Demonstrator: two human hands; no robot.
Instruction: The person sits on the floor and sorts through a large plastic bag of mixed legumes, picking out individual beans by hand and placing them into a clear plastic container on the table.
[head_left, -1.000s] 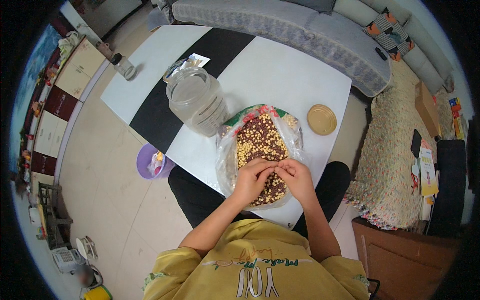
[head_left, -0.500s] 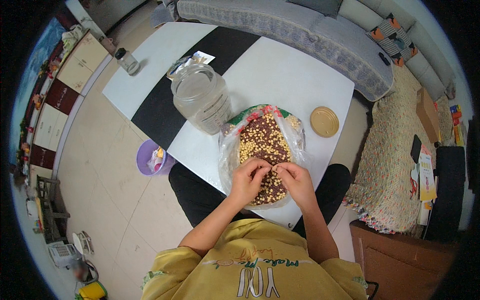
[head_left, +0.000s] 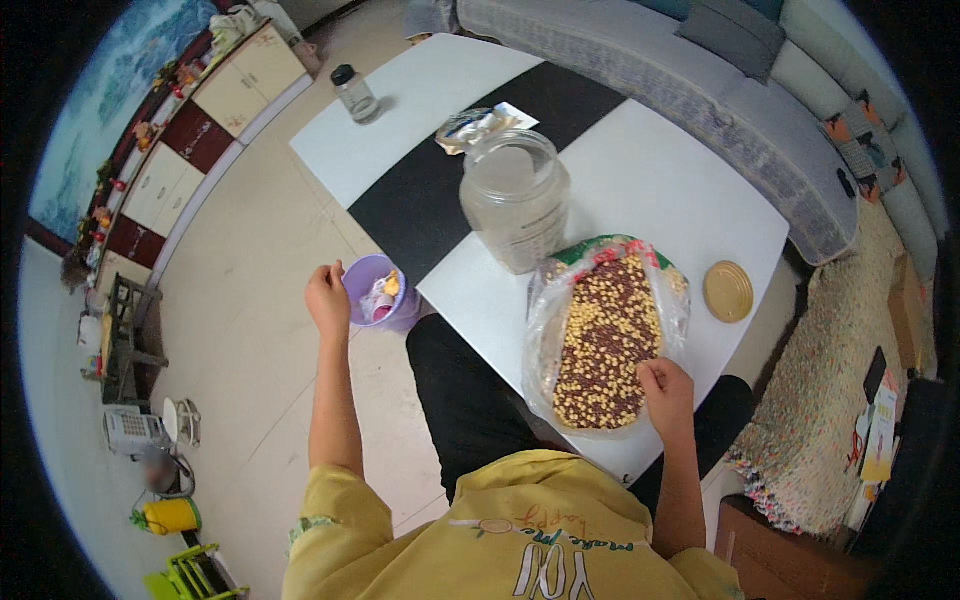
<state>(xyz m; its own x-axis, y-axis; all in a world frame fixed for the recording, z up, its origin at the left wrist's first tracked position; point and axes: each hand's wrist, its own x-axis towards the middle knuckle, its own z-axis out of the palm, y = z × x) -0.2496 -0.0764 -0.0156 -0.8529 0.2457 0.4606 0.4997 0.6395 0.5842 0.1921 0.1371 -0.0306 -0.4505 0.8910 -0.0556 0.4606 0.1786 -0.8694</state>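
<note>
An opened clear plastic bag (head_left: 541, 370) with a green and red printed edge lies on the table, full of mixed small dark red beans and yellow beans (head_left: 610, 335). At its right side my right hand (head_left: 668, 392) is closed, thumb against the fingers, over the bag's edge. What it pinches, if anything, is too small to see. My left hand (head_left: 328, 299) is out over the floor, left of the table, beside a purple bin (head_left: 412, 307) with wrappers in it. Its fingers are curled closed, and their contents are hidden.
A large clear jar (head_left: 515, 205) with no lid stands behind the bag; a gold lid (head_left: 728, 292) lies to the right. Silvery packaging (head_left: 487, 124) and a black-capped bottle (head_left: 354, 95) are farther back on the white and black table (head_left: 400, 210). A grey sofa (head_left: 640, 70) runs behind.
My hands, together over the beans before, are now apart. The left has swung out left to the purple bin; the right has drawn to the bag's right edge. The view has turned left.
</note>
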